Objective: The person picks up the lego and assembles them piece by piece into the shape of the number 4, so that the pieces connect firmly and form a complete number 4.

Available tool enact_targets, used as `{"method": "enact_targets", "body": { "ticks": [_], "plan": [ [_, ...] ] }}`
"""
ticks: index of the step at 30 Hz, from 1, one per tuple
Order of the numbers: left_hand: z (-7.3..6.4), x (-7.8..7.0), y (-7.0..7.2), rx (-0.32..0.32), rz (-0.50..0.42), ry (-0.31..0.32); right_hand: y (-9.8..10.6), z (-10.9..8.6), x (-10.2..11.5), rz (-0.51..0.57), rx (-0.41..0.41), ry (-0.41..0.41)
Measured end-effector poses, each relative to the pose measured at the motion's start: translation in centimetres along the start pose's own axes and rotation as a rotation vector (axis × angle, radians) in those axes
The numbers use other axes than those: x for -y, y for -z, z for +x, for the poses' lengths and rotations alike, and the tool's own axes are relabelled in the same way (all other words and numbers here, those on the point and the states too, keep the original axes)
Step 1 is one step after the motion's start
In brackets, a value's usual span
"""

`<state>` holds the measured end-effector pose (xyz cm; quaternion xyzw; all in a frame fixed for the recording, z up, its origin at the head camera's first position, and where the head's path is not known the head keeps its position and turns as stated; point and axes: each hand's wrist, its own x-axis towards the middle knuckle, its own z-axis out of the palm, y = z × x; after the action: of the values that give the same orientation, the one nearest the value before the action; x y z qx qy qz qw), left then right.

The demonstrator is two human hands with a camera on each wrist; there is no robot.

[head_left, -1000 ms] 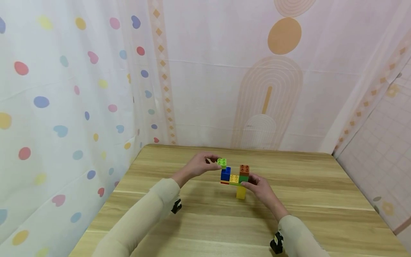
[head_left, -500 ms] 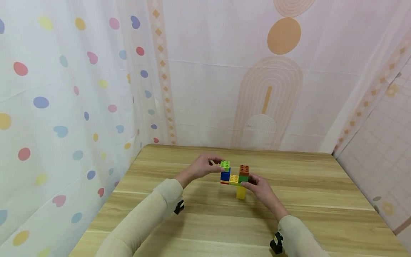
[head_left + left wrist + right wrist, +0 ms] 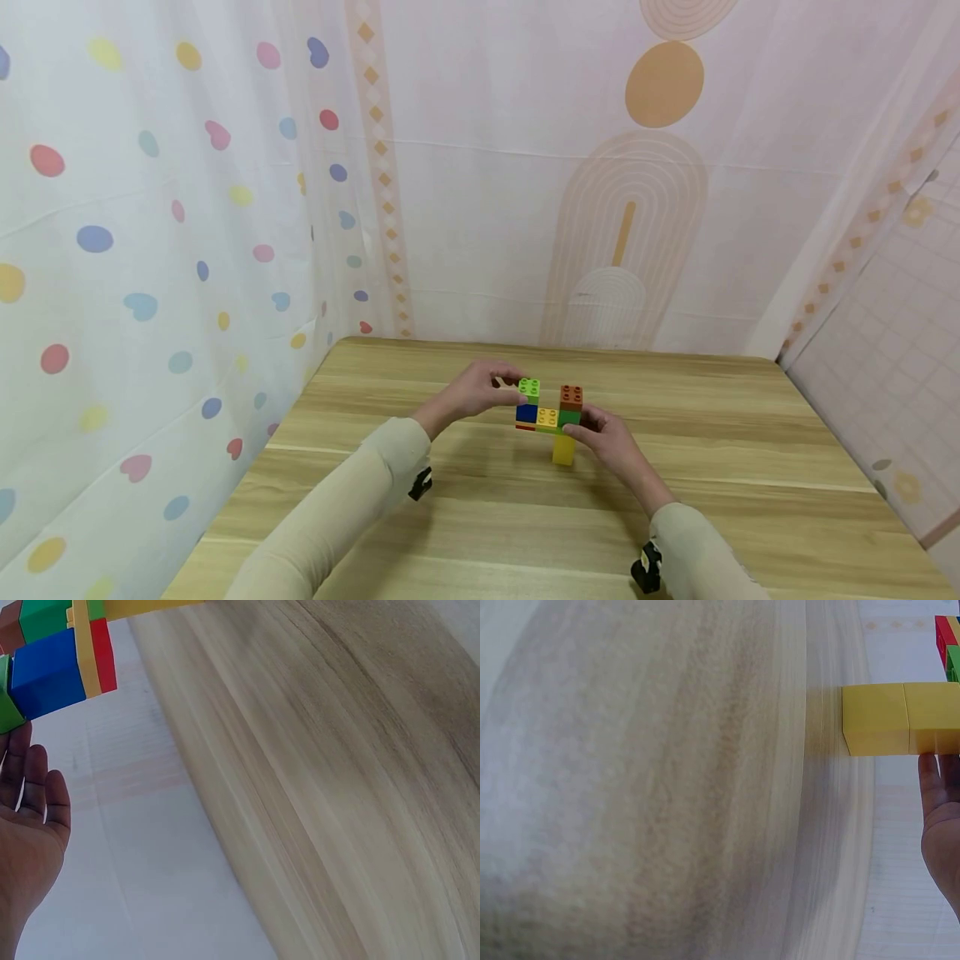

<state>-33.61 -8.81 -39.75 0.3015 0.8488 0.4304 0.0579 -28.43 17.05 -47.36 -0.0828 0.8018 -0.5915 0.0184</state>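
Between the thumb and fingers of my left hand (image 3: 480,389) is a lime green brick (image 3: 529,388). It sits on top of a blue brick (image 3: 527,412); whether it is fully pressed down I cannot tell. Under the blue brick are a light orange piece (image 3: 547,417) and a red piece (image 3: 103,656). On the right of this same structure, a brown brick (image 3: 572,397) tops a green brick (image 3: 569,417). My right hand (image 3: 611,440) grips the structure around the green brick, its far fingers partly hidden. Stacked yellow bricks (image 3: 876,720) form the upright leg below.
The structure stands on a wood-grain table (image 3: 465,517). A patterned curtain (image 3: 480,208) hangs behind the table's far edge, and a dotted curtain (image 3: 172,300) runs along the left. Black wrist devices (image 3: 647,568) sit near both cuffs.
My left hand has moved right and down, bringing the lime green brick from above and left of the blue brick onto its top. The right hand and structure have stayed still.
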Motion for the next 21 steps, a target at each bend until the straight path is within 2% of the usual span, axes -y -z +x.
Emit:
{"method": "enact_targets", "body": {
  "ticks": [7,15,21],
  "plan": [
    [-0.03,0.13,-0.09,-0.007,-0.004,-0.008,0.05,-0.06,0.08,-0.007,-0.007,0.000],
    [-0.16,0.18,-0.39,-0.003,-0.032,0.030,-0.02,-0.22,0.35,-0.001,-0.009,-0.005],
    [-0.11,0.31,-0.48,-0.006,-0.033,0.024,0.05,-0.21,0.31,0.006,-0.002,-0.008]
  ]
}}
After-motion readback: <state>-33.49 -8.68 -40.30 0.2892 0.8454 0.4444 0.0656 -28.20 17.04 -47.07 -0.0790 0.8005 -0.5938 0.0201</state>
